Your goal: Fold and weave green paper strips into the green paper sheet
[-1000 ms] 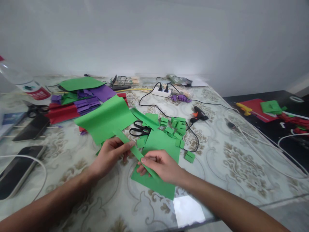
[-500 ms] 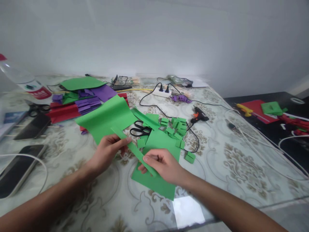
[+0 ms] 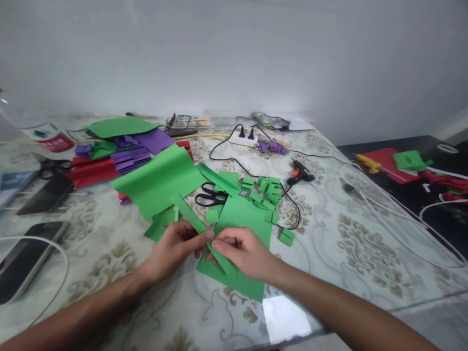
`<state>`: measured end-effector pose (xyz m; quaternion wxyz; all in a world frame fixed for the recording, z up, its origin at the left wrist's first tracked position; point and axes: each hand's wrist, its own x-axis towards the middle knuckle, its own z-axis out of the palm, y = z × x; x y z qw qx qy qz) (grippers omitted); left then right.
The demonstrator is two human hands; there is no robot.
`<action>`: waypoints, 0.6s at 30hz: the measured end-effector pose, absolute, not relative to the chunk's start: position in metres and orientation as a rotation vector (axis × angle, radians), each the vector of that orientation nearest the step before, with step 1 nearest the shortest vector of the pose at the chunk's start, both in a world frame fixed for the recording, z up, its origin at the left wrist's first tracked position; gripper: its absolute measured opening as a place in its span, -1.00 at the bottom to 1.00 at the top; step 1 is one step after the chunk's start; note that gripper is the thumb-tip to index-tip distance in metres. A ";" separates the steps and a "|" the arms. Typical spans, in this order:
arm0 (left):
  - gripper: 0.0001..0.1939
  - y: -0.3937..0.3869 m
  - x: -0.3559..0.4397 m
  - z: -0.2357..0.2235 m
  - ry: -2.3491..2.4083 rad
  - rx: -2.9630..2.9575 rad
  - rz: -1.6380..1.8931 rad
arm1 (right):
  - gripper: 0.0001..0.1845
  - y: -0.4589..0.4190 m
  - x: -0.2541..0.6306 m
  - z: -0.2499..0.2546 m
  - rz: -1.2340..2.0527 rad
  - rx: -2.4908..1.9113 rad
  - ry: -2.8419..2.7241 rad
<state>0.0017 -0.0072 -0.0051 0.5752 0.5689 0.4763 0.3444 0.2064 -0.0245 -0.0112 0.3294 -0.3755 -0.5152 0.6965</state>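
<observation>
A narrow green paper strip (image 3: 189, 214) slants between my two hands above the table. My left hand (image 3: 185, 242) pinches it near the middle, thumb on top. Close beside it, my right hand (image 3: 237, 248) grips the same strip, and the two thumbs almost touch. Under my right hand lies a flat green paper sheet (image 3: 246, 287). Black-handled scissors (image 3: 211, 195) rest just beyond, their blades hidden under green paper. Several small folded green paper pieces (image 3: 270, 190) are heaped to the right of the scissors. A larger curled green sheet (image 3: 164, 180) lies ahead of my left hand.
Purple and red folded papers (image 3: 95, 170) lie at the left, near a bottle (image 3: 54, 139) and a phone (image 3: 29, 258). A black glue gun (image 3: 300, 173) and its cord are at the right. A white power strip (image 3: 243, 139) sits towards the wall.
My left hand has slid down along the strip towards my right hand, closing the gap between them. Green paper scraps left of my left hand now show more fully.
</observation>
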 end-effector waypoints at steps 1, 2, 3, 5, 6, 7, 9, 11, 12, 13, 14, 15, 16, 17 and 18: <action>-0.58 -0.008 0.002 -0.004 1.108 1.333 0.808 | -0.59 -0.025 0.207 -0.011 1.813 -0.987 -1.370; -0.59 -0.008 0.002 -0.004 1.105 1.332 0.813 | -0.60 -0.025 0.207 -0.011 1.808 -0.992 -1.385; -0.60 -0.006 0.000 -0.003 1.110 1.329 0.819 | -0.61 -0.025 0.208 -0.011 1.806 -0.996 -1.388; -0.64 0.000 -0.005 -0.002 1.139 1.316 0.841 | -0.62 -0.025 0.210 -0.010 1.799 -0.993 -1.382; -0.64 0.004 -0.009 -0.002 1.162 1.305 0.855 | -0.62 -0.025 0.211 -0.009 1.795 -0.992 -1.379; -0.65 0.009 -0.014 -0.002 1.192 1.282 0.901 | -0.61 -0.024 0.211 -0.008 1.792 -0.991 -1.374; -0.63 0.020 -0.022 -0.001 1.232 1.259 0.994 | -0.59 -0.023 0.212 -0.007 1.790 -0.984 -1.366; -0.64 0.028 -0.028 0.001 1.235 1.214 1.105 | -0.58 -0.022 0.213 -0.006 1.791 -0.986 -1.361; -0.67 0.031 -0.030 0.002 1.230 1.174 1.148 | -0.58 -0.022 0.213 -0.006 1.790 -0.987 -1.358; -0.72 0.033 -0.031 0.003 1.225 1.135 1.169 | -0.58 -0.022 0.213 -0.006 1.790 -0.990 -1.353; -0.76 0.034 -0.031 0.004 1.224 1.096 1.192 | -0.58 -0.021 0.213 -0.007 1.792 -0.993 -1.347; -0.79 0.035 -0.030 0.005 1.225 1.060 1.210 | -0.59 -0.021 0.213 -0.007 1.794 -0.995 -1.339; -0.81 0.034 -0.030 0.006 1.230 1.030 1.226 | -0.59 -0.021 0.213 -0.007 1.797 -0.995 -1.334; -0.83 0.034 -0.029 0.006 1.236 1.004 1.244 | -0.60 -0.021 0.213 -0.008 1.800 -0.996 -1.331; -0.84 0.035 -0.029 0.006 1.242 0.982 1.262 | -0.60 -0.021 0.213 -0.008 1.801 -0.998 -1.329</action>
